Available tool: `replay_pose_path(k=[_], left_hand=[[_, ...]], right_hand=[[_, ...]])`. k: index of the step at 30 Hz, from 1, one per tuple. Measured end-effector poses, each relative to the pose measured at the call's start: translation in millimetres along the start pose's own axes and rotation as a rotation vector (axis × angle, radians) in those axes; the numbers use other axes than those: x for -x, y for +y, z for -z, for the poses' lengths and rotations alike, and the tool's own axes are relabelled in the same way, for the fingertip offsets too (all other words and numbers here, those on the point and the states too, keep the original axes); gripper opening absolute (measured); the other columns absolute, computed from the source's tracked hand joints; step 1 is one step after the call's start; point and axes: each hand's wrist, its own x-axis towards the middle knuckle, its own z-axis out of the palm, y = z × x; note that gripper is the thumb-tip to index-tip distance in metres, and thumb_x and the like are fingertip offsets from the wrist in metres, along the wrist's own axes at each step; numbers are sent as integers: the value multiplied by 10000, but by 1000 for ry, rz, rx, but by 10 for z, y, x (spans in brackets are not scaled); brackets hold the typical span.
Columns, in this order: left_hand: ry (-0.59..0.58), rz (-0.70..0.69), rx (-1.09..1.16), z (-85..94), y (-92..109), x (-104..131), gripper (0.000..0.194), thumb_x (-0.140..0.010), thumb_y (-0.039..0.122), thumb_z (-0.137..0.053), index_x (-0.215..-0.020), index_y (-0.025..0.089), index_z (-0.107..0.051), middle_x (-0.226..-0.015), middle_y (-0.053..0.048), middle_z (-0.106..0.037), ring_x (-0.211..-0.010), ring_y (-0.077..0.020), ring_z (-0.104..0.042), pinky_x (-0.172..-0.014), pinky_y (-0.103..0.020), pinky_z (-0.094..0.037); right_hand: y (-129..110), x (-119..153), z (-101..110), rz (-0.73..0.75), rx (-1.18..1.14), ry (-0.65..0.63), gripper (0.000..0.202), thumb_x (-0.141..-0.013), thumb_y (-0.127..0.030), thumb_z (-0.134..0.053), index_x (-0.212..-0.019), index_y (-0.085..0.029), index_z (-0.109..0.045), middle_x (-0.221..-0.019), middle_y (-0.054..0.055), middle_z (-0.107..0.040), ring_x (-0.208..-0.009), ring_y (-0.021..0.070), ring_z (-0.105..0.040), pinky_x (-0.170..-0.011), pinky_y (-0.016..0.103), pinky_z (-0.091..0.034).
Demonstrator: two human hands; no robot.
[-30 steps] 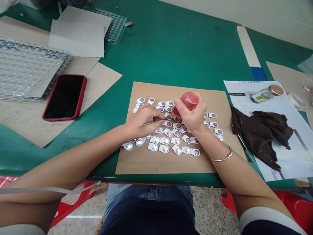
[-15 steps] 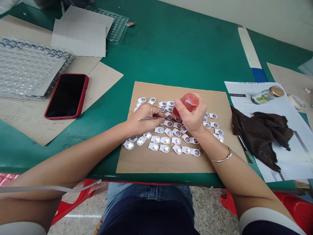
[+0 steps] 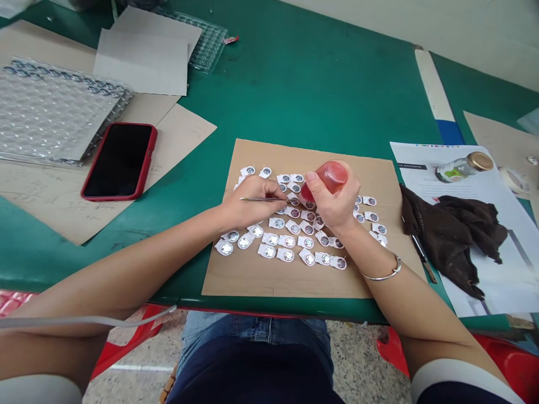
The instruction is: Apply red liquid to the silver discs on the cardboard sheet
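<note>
My left hand [image 3: 257, 200] is closed around a thin metal tool [image 3: 259, 199], which looks like tweezers or a needle; its tip end is hidden by the fingers. In my right hand [image 3: 337, 196] is a red, translucent squeeze bottle [image 3: 330, 175], tilted down toward the small parts. Both hands hover close together over a brown cardboard sheet [image 3: 248, 280]. Spread across that sheet are several small round metallic pieces on white tabs [image 3: 286, 255], laid in rough rows. Some of them are covered by my hands.
On the left lie a red-cased phone [image 3: 120, 161] and clear plastic trays [image 3: 54, 115] on cardboard. At right, a dark brown cloth [image 3: 455, 235] and a gold-lidded glass jar [image 3: 463, 166] rest on a printed white sheet [image 3: 421, 154]. A slim pen-like tool [image 3: 423, 258] lies beside the cloth.
The whole view has shifted slightly, with things on the table appearing a little further right. Both hands keep the same hold and nearly the same place over the cardboard.
</note>
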Motion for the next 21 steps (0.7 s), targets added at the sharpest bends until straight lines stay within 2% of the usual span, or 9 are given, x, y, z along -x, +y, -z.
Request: replay_pose_path(k=[7, 13, 21], left_hand=[[-11, 15, 24, 8, 2, -16, 100, -704, 220, -623, -739, 187, -711, -716, 3, -706, -669, -125, -638, -592, -228, -480], [-22, 98, 85, 17, 6, -56, 102, -668, 221, -636, -724, 177, -709, -706, -10, -707, -632, -130, -634, -535, -226, -477], [-51, 143, 107, 47, 27, -92, 131, -661, 254, -644, -723, 157, -707, -681, -35, -697, -613, -146, -629, -521, -238, -478]], right_hand=[[-4, 0, -6, 2, -26, 13, 237, -717, -413, -640, -764, -213, -521, -668, -5, -588, -604, 128, -561, -591, 331, -498], [-1, 8, -17, -4, -7, 25, 257, -709, -436, -641, -771, -220, -516, -673, -7, -594, -613, 132, -579, -596, 334, -505], [-7, 19, -28, 13, -35, 20, 245, -717, -418, -641, -780, -212, -525, -675, -1, -593, -616, 133, -576, -595, 335, -500]])
